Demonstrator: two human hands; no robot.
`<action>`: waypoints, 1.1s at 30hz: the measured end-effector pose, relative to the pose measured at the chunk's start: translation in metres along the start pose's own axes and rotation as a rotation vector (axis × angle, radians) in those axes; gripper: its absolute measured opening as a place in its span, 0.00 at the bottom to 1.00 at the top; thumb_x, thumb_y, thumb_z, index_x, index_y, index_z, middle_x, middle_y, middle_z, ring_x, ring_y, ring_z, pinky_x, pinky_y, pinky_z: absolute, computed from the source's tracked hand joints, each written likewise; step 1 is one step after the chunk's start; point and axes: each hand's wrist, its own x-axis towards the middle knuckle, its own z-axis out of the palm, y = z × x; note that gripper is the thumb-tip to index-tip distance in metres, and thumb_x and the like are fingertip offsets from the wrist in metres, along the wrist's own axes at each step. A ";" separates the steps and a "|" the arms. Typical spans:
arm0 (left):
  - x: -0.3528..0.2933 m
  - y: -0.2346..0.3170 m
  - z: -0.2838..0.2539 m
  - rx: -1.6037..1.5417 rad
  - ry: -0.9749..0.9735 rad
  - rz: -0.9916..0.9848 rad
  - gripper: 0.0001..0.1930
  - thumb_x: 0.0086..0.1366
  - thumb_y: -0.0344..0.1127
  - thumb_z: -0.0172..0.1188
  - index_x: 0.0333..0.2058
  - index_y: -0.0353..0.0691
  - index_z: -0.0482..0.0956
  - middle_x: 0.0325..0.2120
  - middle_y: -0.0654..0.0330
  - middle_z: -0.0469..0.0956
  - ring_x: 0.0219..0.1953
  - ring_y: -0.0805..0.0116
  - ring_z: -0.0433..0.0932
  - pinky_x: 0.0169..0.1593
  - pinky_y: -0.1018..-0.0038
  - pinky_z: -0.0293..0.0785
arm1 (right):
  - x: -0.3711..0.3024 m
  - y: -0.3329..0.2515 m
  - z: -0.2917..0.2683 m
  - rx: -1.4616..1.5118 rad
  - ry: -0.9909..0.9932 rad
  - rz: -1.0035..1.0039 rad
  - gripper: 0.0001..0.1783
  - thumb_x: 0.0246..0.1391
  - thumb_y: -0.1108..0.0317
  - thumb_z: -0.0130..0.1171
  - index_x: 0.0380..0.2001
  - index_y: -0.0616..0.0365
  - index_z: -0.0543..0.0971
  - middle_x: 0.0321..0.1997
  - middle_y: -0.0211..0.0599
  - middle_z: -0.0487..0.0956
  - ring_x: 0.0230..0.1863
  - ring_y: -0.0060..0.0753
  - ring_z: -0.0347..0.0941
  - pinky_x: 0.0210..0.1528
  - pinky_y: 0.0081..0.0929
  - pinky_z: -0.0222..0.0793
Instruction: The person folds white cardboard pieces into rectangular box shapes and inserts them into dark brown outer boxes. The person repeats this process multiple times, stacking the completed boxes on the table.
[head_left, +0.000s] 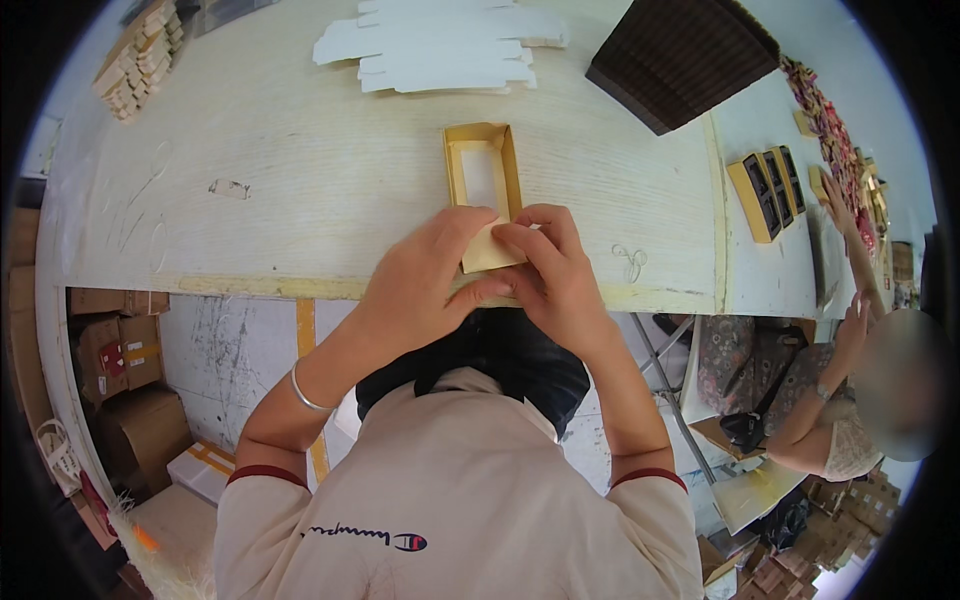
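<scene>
A narrow gold cardboard box [513,172] with a pale rectangle in its bottom rests at the front edge of the table, its long side pointing away from me. At its near end my left hand [425,270] grips the left side, fingers bent over the rim and thumb low at the front. My right hand [556,272] pinches the same end from the right, fingertips on the gold end panel and thumb beneath. Both thumbs nearly meet below the panel. The fingers partly hide the box's near corners.
Flat white card blanks [440,45] lie at the back, beside a dark brown stack of trays [680,65]. Gold boxes with dark inserts [766,190] stand at the right, near a co-worker's arm [850,235]. Stacked pale gold pieces [140,65] sit far left; cartons [140,430] are below.
</scene>
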 end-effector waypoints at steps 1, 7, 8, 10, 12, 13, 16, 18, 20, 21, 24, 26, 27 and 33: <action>-0.001 -0.003 0.004 0.155 0.067 0.096 0.21 0.60 0.37 0.62 0.51 0.41 0.68 0.44 0.55 0.74 0.35 0.54 0.75 0.36 0.65 0.73 | 0.001 0.001 -0.001 0.043 -0.004 0.011 0.20 0.46 0.83 0.61 0.45 0.63 0.74 0.48 0.44 0.67 0.32 0.38 0.71 0.35 0.32 0.70; 0.009 -0.020 0.013 0.186 0.147 0.244 0.24 0.57 0.38 0.64 0.51 0.40 0.68 0.44 0.54 0.76 0.38 0.51 0.75 0.40 0.62 0.74 | 0.005 0.008 -0.005 0.156 -0.001 0.024 0.19 0.48 0.84 0.59 0.46 0.62 0.75 0.52 0.45 0.65 0.30 0.35 0.70 0.34 0.30 0.69; 0.009 -0.019 0.012 0.127 0.109 0.186 0.24 0.57 0.37 0.65 0.50 0.39 0.69 0.44 0.54 0.76 0.39 0.51 0.75 0.42 0.63 0.74 | 0.006 0.007 -0.006 0.127 -0.006 0.025 0.20 0.48 0.84 0.60 0.46 0.62 0.75 0.52 0.45 0.65 0.30 0.35 0.70 0.34 0.30 0.69; 0.009 -0.017 0.005 0.010 0.029 0.070 0.23 0.57 0.35 0.66 0.49 0.36 0.70 0.43 0.52 0.76 0.42 0.51 0.75 0.46 0.64 0.73 | 0.010 0.005 -0.008 0.072 -0.014 0.028 0.21 0.47 0.83 0.61 0.47 0.61 0.75 0.53 0.45 0.65 0.30 0.36 0.70 0.35 0.29 0.69; 0.010 -0.017 -0.001 -0.036 -0.028 0.008 0.22 0.56 0.34 0.66 0.48 0.36 0.70 0.42 0.52 0.76 0.41 0.52 0.75 0.44 0.65 0.74 | 0.016 -0.001 -0.015 -0.099 -0.070 -0.030 0.23 0.45 0.80 0.63 0.48 0.61 0.74 0.53 0.45 0.66 0.32 0.38 0.70 0.36 0.30 0.69; 0.011 -0.017 -0.004 -0.058 -0.055 -0.024 0.22 0.56 0.34 0.66 0.48 0.36 0.71 0.42 0.52 0.76 0.40 0.52 0.76 0.42 0.65 0.75 | 0.018 -0.002 -0.017 -0.184 -0.098 -0.059 0.24 0.45 0.79 0.64 0.48 0.60 0.74 0.53 0.45 0.66 0.33 0.39 0.70 0.37 0.31 0.69; 0.012 -0.011 -0.011 -0.024 -0.128 0.032 0.22 0.55 0.34 0.68 0.47 0.37 0.71 0.39 0.52 0.77 0.38 0.54 0.77 0.39 0.67 0.77 | 0.025 0.007 -0.026 -0.067 -0.123 -0.157 0.26 0.43 0.76 0.66 0.49 0.59 0.73 0.49 0.44 0.69 0.37 0.43 0.70 0.38 0.32 0.70; 0.011 -0.008 -0.014 0.044 -0.188 0.052 0.21 0.54 0.32 0.68 0.46 0.37 0.71 0.43 0.51 0.75 0.38 0.56 0.77 0.37 0.69 0.77 | 0.026 0.008 -0.028 -0.027 -0.194 -0.161 0.26 0.43 0.76 0.66 0.49 0.60 0.73 0.46 0.44 0.70 0.40 0.45 0.70 0.39 0.33 0.70; 0.012 -0.009 -0.015 0.039 -0.186 0.074 0.20 0.54 0.30 0.67 0.45 0.37 0.71 0.48 0.51 0.72 0.37 0.58 0.77 0.35 0.71 0.77 | 0.027 0.011 -0.029 0.006 -0.225 -0.158 0.26 0.42 0.76 0.66 0.49 0.61 0.73 0.44 0.43 0.72 0.41 0.45 0.71 0.41 0.33 0.70; 0.012 -0.011 -0.014 0.001 -0.154 0.082 0.20 0.54 0.29 0.67 0.44 0.36 0.71 0.51 0.51 0.70 0.36 0.59 0.77 0.34 0.72 0.76 | 0.026 0.013 -0.028 0.022 -0.223 -0.152 0.26 0.42 0.76 0.66 0.48 0.61 0.73 0.43 0.43 0.72 0.41 0.45 0.71 0.41 0.33 0.71; 0.015 -0.019 -0.009 -0.087 -0.104 0.097 0.17 0.55 0.26 0.66 0.43 0.35 0.72 0.57 0.51 0.64 0.33 0.64 0.77 0.31 0.74 0.75 | 0.024 0.019 -0.026 0.050 -0.226 -0.105 0.26 0.42 0.77 0.67 0.48 0.62 0.74 0.47 0.43 0.71 0.39 0.41 0.72 0.41 0.30 0.71; 0.014 -0.022 -0.006 -0.127 -0.098 0.091 0.15 0.55 0.25 0.65 0.42 0.34 0.74 0.58 0.51 0.62 0.31 0.67 0.77 0.30 0.74 0.74 | 0.024 0.019 -0.026 0.063 -0.208 -0.084 0.26 0.42 0.78 0.66 0.48 0.62 0.75 0.50 0.43 0.70 0.38 0.37 0.72 0.40 0.28 0.72; 0.014 -0.024 -0.005 -0.144 -0.099 0.082 0.14 0.55 0.24 0.65 0.42 0.34 0.75 0.57 0.50 0.63 0.30 0.68 0.77 0.30 0.74 0.74 | 0.024 0.018 -0.025 0.068 -0.189 -0.084 0.25 0.42 0.78 0.66 0.48 0.63 0.75 0.50 0.43 0.70 0.37 0.36 0.72 0.39 0.28 0.72; 0.014 -0.017 0.001 0.060 -0.043 0.087 0.13 0.54 0.24 0.64 0.40 0.34 0.79 0.49 0.54 0.69 0.27 0.67 0.75 0.30 0.74 0.73 | 0.015 0.008 -0.013 0.047 -0.067 0.004 0.18 0.46 0.78 0.63 0.43 0.65 0.75 0.46 0.46 0.70 0.39 0.46 0.73 0.39 0.34 0.72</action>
